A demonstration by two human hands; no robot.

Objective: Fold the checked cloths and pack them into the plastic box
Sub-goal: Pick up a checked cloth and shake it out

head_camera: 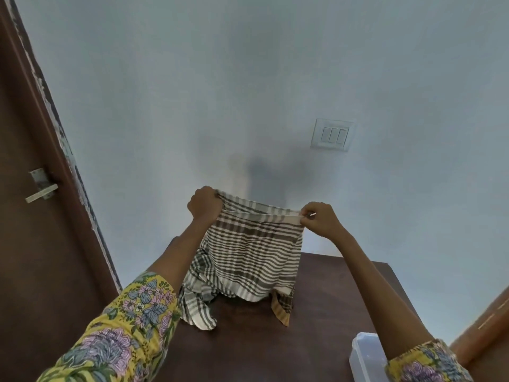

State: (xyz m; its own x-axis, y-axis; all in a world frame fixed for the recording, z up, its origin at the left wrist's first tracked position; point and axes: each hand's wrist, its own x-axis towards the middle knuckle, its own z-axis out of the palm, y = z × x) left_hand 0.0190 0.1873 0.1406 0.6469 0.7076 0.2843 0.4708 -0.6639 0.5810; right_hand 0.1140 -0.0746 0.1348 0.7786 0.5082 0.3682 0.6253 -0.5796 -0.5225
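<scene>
Head view, looking forward over the work. A checked cloth hangs in the air above the dark wooden tabletop, stretched by its upper edge between two hands. The left hand is closed in a fist round the left top corner; the right hand pinches the right top corner between thumb and fingertips. The cloth is thin, soft woven fabric in grey-brown and white stripes and checks, with a doubled hem along the top; its lower edge drapes loosely, and an orange-brown patch shows at the lower right corner. Further checked cloth lies crumpled on the tabletop just behind and below it; whether this is a separate piece or several cannot be told.

Judged progress: early. The held cloth appears spread for a first fold, no folded cloth is visible, and the heap is unsorted. The plastic box, translucent with rounded corners, stands at the near right of the tabletop, partly hidden by the right floral sleeve; nothing can be seen packed in it.

Beyond are a pale painted wall with a switch plate and a brown door at left.
</scene>
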